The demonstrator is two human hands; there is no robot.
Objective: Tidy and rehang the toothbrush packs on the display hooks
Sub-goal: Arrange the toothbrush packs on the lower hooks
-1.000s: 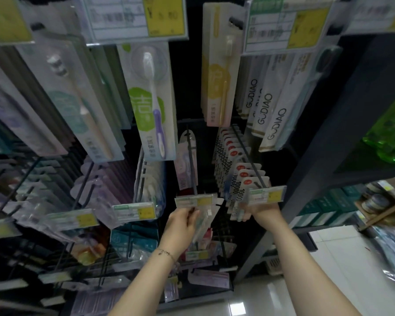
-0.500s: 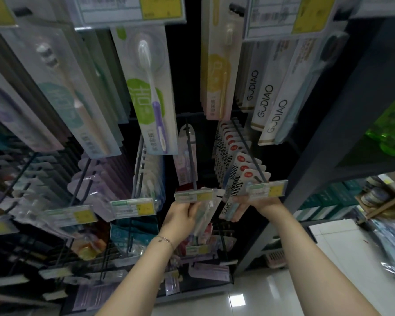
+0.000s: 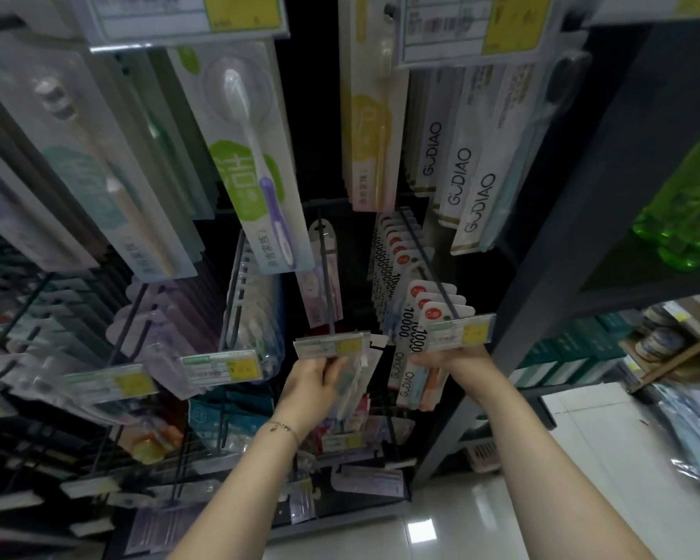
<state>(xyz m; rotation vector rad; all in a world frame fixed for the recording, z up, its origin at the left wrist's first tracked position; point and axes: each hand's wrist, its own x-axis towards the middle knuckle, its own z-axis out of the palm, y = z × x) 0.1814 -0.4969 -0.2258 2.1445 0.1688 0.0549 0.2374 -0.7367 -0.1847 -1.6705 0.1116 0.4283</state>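
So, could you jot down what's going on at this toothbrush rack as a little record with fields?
Setting: shop rack of toothbrush packs on hooks
Left hand: grips a clear pack just below the middle price tag
Right hand: fingers partly hidden; seems to grip the GUDIAO packs beneath the right price tag
Middle hook: one pink pack hanging far back
Right hook: a full row of red-dot packs

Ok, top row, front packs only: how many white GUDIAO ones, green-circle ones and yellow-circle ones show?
White card packs lettered GUDIAO: 3
White card pack with green circle and purple toothbrush: 1
Pale card pack with yellow circle: 1
Total: 5
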